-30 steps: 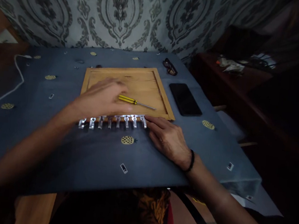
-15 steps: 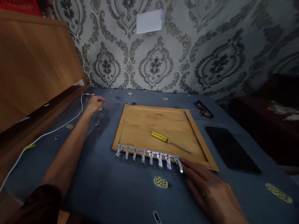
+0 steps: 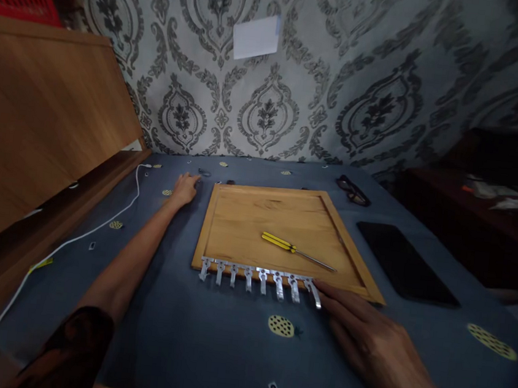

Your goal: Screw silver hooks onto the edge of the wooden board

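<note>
At the back left, my left hand (image 3: 185,189) reaches low over the cloth, its fingers partly stretched toward a few small dark items (image 3: 204,173) that are too small to name. Along the front edge of a framed wooden board (image 3: 248,211) lies a silver hook rail (image 3: 255,272) with several hooks hanging over the edge. The fingers of my right hand (image 3: 369,332) are closed at the rail's right end, by the board's front right corner; the thumb is hidden. On the board rests a yellow-handled screwdriver (image 3: 279,242), its shaft pointing right.
A black tablet-like slab (image 3: 404,262) and dark glasses (image 3: 353,190) lie right of the board. A white cable (image 3: 92,233) runs down the left side beside a wooden cabinet (image 3: 49,116). Behind stands a patterned wall with a white paper (image 3: 256,37) on it.
My left hand has moved right, toward the small items near the board's back left corner, and its fingers have stretched out. My right hand stays at the rail's end. The view has shifted slightly.
</note>
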{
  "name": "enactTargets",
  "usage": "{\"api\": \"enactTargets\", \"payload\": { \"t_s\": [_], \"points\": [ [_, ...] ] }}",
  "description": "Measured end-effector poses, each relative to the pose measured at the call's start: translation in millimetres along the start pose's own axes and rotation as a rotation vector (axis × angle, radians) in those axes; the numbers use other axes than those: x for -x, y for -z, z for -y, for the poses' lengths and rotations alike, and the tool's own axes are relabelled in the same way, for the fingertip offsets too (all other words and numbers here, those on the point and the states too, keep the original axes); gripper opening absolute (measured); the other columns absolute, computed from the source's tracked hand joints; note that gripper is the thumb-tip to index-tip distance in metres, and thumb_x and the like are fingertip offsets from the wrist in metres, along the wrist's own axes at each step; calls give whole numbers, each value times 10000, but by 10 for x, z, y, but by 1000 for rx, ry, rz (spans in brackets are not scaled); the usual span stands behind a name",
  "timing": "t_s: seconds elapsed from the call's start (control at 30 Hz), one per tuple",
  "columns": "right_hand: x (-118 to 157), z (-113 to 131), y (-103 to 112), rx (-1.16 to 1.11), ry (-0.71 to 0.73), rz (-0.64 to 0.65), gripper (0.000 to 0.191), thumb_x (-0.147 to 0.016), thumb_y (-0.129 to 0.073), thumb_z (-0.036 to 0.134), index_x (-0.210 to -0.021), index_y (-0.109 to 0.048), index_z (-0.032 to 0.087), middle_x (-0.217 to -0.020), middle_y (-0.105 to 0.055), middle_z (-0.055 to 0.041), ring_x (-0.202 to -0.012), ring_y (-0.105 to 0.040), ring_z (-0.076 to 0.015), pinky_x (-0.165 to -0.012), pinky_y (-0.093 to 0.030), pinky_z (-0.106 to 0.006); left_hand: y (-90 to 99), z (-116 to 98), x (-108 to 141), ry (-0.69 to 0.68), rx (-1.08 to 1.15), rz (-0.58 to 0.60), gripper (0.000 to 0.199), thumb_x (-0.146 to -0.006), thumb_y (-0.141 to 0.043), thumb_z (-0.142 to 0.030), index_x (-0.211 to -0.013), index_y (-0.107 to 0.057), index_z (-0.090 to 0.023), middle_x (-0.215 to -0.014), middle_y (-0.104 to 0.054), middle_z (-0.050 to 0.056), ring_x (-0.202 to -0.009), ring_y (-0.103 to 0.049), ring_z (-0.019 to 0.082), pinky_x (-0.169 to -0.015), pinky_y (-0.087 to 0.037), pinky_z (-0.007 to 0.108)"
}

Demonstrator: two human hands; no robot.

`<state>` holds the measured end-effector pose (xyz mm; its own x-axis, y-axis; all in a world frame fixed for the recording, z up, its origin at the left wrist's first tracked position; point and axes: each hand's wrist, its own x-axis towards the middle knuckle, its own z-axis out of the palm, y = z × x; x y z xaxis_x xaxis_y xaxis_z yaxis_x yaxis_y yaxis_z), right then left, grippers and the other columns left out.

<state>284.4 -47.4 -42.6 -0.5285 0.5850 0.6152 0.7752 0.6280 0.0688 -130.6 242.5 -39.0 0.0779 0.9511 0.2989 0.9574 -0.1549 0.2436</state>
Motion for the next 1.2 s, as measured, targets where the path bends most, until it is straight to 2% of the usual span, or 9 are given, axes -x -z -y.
{"api": "enactTargets", "payload": {
  "t_s": [0.27, 0.4, 0.57, 0.73, 0.93, 1.07, 1.13, 1.2],
  "points": [
    [38, -26, -30, -60, -44, 28, 400, -1019, -463, 181, -1343, -686, 255, -1223, -795, -57, -952, -801, -200, -741, -671, -297, 133, 204, 13, 56, -50, -4, 382, -1009, -660, -391, -1328, -628, -183, -1341, -644, 114, -1145, -669, 247, -965, -597, 465],
    [25, -11, -14, -47, -39, 18, 362, -1019, -463, 177, -1278, -707, 240, -1208, -799, -63, -952, -802, -198, -746, -675, -297, 108, 211, 42, -4, -31, -19, 381, -1011, -657, -391, -1326, -628, -180, -1341, -644, 115, -1144, -669, 247, -967, -596, 469],
    [-13, 8, 21, -5, -7, 19, 321, -1024, -436, 153, -1173, -718, 192, -1154, -807, -89, -920, -807, -192, -738, -676, -282, 35, 119, 54, -108, -17, -28, 373, -1012, -655, -390, -1321, -632, -182, -1340, -645, 114, -1143, -669, 245, -969, -595, 468],
    [-7, 6, 14, 4, -11, 16, 324, -1015, -441, 147, -1185, -713, 192, -1156, -807, -87, -922, -809, -197, -728, -681, -290, 0, -29, 29, -180, -51, -21, 375, -1010, -658, -388, -1320, -632, -179, -1341, -645, 115, -1151, -667, 249, -975, -592, 473],
    [-5, 16, 0, -27, -36, 19, 363, -1025, -434, 152, -1238, -720, 223, -1169, -808, -69, -930, -810, -191, -739, -680, -290, 39, -215, 15, -163, -150, -4, 385, -1007, -663, -388, -1325, -629, -174, -1344, -643, 115, -1160, -664, 255, -980, -590, 482],
    [-13, 39, 35, -57, -77, 85, 376, -1011, -461, 131, -1247, -736, 230, -1213, -798, -76, -989, -803, -203, -794, -683, -320, 123, -312, 27, -146, -206, 22, 386, -1005, -666, -391, -1322, -631, -173, -1347, -643, 114, -1169, -662, 257, -990, -584, 488],
    [-15, 58, 59, -55, -101, 118, 367, -1003, -467, 113, -1211, -751, 218, -1212, -798, -80, -1013, -799, -210, -833, -680, -331, 161, -350, 38, -126, -215, 39, 360, -1004, -666, -387, -1289, -647, -168, -1328, -654, 111, -1177, -658, 259, -1009, -570, 496],
    [-13, 76, 75, -79, -128, 146, 365, -991, -483, 106, -1217, -752, 205, -1238, -788, -93, -1052, -790, -223, -878, -676, -359, 190, -375, 46, -100, -216, 53, 212, -1019, -601, -281, -1165, -707, -170, -1230, -701, 122, -1204, -647, 289, -1043, -533, 494]
  ]
}}
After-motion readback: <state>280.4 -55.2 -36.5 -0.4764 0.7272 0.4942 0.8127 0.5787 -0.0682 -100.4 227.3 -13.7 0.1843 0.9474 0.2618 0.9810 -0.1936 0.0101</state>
